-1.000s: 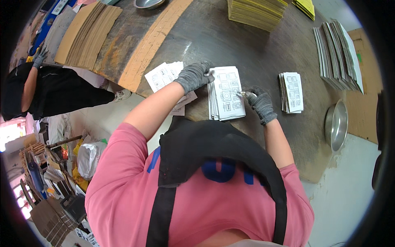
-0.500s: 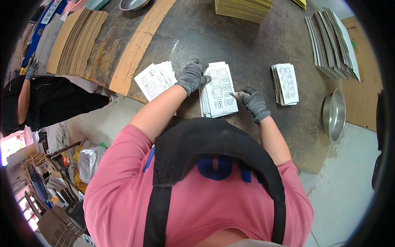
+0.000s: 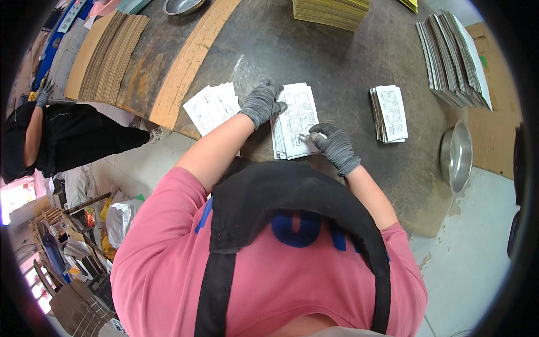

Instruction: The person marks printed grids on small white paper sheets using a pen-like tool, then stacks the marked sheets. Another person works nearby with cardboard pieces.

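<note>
A stack of white printed cards point(image 3: 293, 122) with rows of small line drawings lies on the dark worktable in front of me. My left hand point(image 3: 261, 105), in a grey knit glove, rests along the stack's left edge. Its thumb is stretched onto the top card, apart from the fingers. Over the stack's lower right part, my gloved right hand point(image 3: 335, 147) has its fingers pinched together at the top card. A small pale bit shows at those fingertips, too small to make out. Left of my left hand, several loose printed cards point(image 3: 210, 106) lie fanned out.
A smaller card stack point(image 3: 389, 114) lies to the right. Grey board stacks point(image 3: 456, 62), a yellow-edged stack point(image 3: 330, 14) and brown cardboard point(image 3: 106, 56) stand farther off. One metal bowl point(image 3: 459, 157) is at the right edge, another point(image 3: 182, 5) far left. A person point(image 3: 73, 135) stands at left.
My right hand has moved left and slightly nearer to me, from the stack's right edge onto the lower part of the top card. My left hand has barely shifted.
</note>
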Demonstrator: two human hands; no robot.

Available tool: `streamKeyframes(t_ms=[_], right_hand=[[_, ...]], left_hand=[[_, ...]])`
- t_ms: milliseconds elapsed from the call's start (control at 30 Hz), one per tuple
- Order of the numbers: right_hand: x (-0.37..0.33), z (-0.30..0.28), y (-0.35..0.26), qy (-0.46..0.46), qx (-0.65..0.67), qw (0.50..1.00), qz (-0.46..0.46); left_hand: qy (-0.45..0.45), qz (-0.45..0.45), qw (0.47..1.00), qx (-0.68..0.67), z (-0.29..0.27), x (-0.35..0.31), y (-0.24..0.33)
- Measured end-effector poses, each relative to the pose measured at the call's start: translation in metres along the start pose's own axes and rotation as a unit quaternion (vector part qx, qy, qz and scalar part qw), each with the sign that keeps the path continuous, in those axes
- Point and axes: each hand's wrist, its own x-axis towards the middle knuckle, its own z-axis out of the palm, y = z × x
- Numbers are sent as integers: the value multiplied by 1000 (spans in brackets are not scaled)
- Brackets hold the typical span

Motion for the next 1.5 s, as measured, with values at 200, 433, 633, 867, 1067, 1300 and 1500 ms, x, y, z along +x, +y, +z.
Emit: streamKeyframes(t_ms=[200,433,633,867,1067,1300,1500], right_hand=[[9,10,23,-30,34,998,49],[1,33,-42,-90,-446,881,-132],[-6,14,-13,-5,-172,982,-80],[-9,27,19,24,-157,982,-99],[-14,26,11,32,-183,975,-126],[-14,26,12,51,-179,970,-158],[-28,4,13,100,38,985,-132]], left_hand=[[23,20,1000,2,2,-1,-1],[25,0,1000,9,2,0,1],[35,17,999,31,1,-3,1],[-4,-72,997,29,-6,5,0],[-36,-129,991,-14,-17,4,5],[-35,-35,987,-156,-28,-8,2],[23,-89,933,-347,-94,19,-38]])
